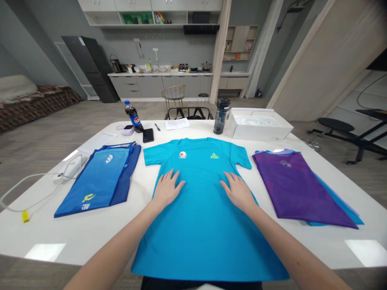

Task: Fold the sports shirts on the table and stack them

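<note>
A turquoise T-shirt (199,209) lies spread flat, front up, on the white table (99,237). Its collar points away from me and its hem reaches the near edge. A round badge and a yellow-green logo mark the chest. My left hand (167,188) rests open on the shirt's left side, below the sleeve, fingers spread. On the opposite side my right hand (237,190) lies open too, palm down on the fabric. Folded blue shirts (99,177) are stacked to the left. To the right is a stack with a purple shirt (298,185) on top.
Along the back stand a cola bottle (134,117), a black phone (148,135), a pen (157,127), paper (177,123), a dark water bottle (221,117) and a white box (260,131). A power strip (68,171) with cables lies at the left edge, near a yellow tag (25,216).
</note>
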Action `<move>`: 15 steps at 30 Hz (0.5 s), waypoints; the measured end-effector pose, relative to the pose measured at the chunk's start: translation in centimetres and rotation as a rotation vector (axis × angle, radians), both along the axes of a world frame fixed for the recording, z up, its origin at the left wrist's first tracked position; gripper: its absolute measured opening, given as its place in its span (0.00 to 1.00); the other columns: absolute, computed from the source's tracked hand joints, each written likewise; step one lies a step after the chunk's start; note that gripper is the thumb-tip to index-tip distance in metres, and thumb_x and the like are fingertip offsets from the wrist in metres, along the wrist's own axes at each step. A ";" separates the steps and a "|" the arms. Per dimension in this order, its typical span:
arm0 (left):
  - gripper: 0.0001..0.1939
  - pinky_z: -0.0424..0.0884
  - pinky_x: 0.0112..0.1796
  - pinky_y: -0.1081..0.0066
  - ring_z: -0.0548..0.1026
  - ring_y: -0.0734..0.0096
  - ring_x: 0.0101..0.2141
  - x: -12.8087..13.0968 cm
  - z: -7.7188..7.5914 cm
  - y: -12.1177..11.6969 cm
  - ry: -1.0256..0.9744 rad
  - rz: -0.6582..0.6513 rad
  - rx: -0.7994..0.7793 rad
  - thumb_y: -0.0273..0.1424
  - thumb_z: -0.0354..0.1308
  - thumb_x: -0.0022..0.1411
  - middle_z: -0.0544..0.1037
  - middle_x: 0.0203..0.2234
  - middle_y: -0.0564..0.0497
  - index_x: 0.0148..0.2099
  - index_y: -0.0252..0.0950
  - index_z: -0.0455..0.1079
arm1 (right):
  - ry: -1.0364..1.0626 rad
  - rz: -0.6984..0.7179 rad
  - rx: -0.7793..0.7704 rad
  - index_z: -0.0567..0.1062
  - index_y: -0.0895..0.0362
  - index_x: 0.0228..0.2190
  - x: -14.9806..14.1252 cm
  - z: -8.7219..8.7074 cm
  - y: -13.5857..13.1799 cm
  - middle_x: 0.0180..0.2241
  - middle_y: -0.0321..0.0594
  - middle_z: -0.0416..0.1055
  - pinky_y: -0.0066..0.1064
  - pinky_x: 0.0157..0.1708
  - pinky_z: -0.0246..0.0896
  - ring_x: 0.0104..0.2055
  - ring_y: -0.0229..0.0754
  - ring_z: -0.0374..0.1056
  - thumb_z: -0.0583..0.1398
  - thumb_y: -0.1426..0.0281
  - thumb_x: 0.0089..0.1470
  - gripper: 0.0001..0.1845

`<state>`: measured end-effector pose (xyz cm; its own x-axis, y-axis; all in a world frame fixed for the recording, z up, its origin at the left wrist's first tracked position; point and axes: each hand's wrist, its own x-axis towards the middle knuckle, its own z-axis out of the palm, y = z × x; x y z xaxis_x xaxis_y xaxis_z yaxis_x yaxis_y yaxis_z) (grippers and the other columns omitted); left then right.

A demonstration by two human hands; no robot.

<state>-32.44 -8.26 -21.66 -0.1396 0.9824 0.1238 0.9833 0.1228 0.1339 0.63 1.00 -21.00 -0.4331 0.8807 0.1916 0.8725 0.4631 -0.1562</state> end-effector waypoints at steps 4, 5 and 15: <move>0.34 0.52 0.67 0.48 0.54 0.48 0.70 -2.1 1.8 5.6 0.015 0.066 0.114 0.50 0.40 0.73 0.54 0.72 0.38 0.72 0.37 0.57 | 0.153 0.021 0.012 0.69 0.57 0.61 -1.4 2.0 7.1 0.65 0.52 0.64 0.47 0.66 0.50 0.67 0.54 0.58 0.43 0.50 0.70 0.34; 0.34 0.52 0.67 0.48 0.53 0.47 0.70 -3.0 2.2 7.5 0.000 0.100 0.121 0.50 0.40 0.73 0.54 0.72 0.37 0.72 0.36 0.57 | 0.173 -0.008 -0.024 0.69 0.58 0.61 -1.7 2.3 9.4 0.66 0.52 0.63 0.46 0.66 0.50 0.68 0.53 0.57 0.43 0.50 0.70 0.34; 0.40 0.47 0.68 0.46 0.48 0.44 0.71 -15.3 -2.1 14.9 -0.140 0.393 -0.126 0.52 0.33 0.72 0.49 0.73 0.38 0.75 0.32 0.50 | -0.122 -0.465 -0.112 0.69 0.65 0.59 3.0 2.1 22.0 0.57 0.63 0.68 0.56 0.55 0.58 0.59 0.63 0.62 0.48 0.64 0.66 0.27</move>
